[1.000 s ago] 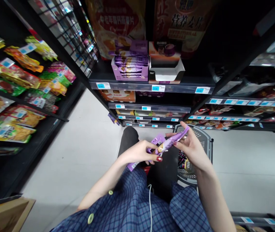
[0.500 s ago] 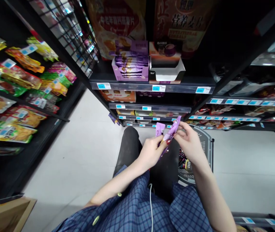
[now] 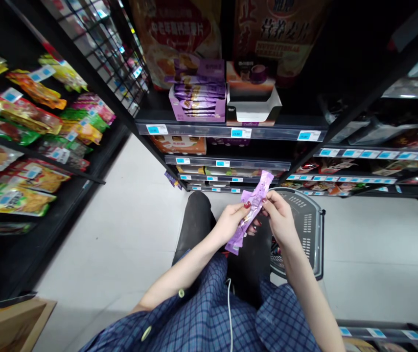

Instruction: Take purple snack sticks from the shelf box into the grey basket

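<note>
Long purple stick packets (image 3: 255,201) lie in my two hands above my lap, at least two of them overlapping. My left hand (image 3: 234,222) is closed on them, thumb on top and fingertips showing underneath. At their right edge, my right hand (image 3: 279,215) pinches the packets between thumb and fingers. Ahead on the shelf stands an open purple display box (image 3: 199,115) holding several similar purple packets. Beside it is an open box with a white inside and a dark, orange-edged back (image 3: 253,110), with little showing in it.
A grey plastic basket (image 3: 317,234) stands on the floor beyond my right hand, partly hidden by my arm. Bagged snacks (image 3: 25,195) fill the shelves at left. An open cardboard box (image 3: 14,325) sits at lower left. Large cereal bags (image 3: 183,34) stand behind the display boxes.
The purple packets have turned to show their broad faces, lying more aligned along a diagonal. My right hand has shifted slightly left and down. More of the basket shows now.
</note>
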A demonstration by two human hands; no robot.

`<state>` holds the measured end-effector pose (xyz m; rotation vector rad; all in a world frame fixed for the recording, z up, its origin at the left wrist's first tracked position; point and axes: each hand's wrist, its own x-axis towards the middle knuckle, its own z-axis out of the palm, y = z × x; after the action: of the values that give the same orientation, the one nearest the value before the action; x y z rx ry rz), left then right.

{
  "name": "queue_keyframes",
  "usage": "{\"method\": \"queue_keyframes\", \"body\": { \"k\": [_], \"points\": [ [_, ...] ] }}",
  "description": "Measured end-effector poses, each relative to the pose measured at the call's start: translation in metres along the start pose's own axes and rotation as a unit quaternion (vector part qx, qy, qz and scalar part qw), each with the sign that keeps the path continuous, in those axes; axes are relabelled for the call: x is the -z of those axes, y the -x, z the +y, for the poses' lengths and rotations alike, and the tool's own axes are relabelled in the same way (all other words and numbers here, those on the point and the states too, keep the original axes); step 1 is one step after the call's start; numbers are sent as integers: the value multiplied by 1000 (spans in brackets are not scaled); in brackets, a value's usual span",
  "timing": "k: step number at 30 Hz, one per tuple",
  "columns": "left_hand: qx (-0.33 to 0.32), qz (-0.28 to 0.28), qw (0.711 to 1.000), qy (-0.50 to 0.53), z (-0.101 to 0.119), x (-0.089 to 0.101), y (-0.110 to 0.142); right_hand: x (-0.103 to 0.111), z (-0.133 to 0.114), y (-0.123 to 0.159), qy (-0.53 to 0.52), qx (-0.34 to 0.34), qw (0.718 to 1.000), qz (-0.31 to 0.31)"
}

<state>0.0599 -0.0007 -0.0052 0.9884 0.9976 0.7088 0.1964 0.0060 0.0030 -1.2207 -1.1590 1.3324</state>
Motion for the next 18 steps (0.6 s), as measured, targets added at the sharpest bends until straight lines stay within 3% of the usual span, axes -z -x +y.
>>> {"method": "queue_keyframes", "body": {
  "k": [2, 6, 10, 13, 18],
  "points": [
    [2, 4, 999, 37, -3, 1, -1, -3, 2, 2, 10, -6, 1000, 17],
    [-46, 68, 996, -32, -6, 1, 2, -7, 3, 5, 137, 31, 988, 70],
    [13, 18, 1000, 16, -2, 1, 3, -8, 6, 7, 185, 35, 981, 54],
    [35, -8, 997, 62, 2, 3, 2, -7, 5, 6, 176, 12, 983, 41],
    [47, -31, 994, 98, 8, -2, 7, 0, -6, -4, 70, -3, 994, 78]
  ]
}}
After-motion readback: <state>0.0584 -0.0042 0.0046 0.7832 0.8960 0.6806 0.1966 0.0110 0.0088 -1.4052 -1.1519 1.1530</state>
